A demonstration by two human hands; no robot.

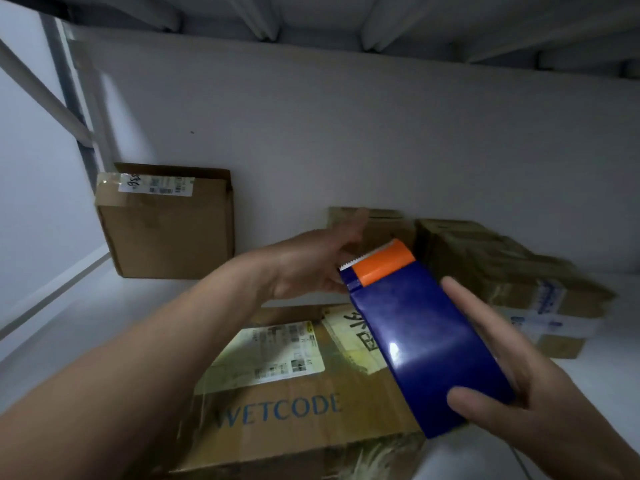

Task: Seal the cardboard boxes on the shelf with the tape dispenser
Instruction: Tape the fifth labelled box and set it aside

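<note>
Tape dispenser [415, 341]: blue, orange tip, in air over WETCODE box [294, 410] on shelf [86, 323].
R hand [540, 403]: thumb + fingers wrap its lower end.
L hand [311, 268]: at toothed edge [349, 264]; can't tell if it pinches anything.
Tip: prob. free tape end first, start past box seam.

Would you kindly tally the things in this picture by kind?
Cardboard boxes: 4 that I can tell apart; the right pile is blurred
Tape dispenser: 1
Hands: 2
Total: 7
</note>
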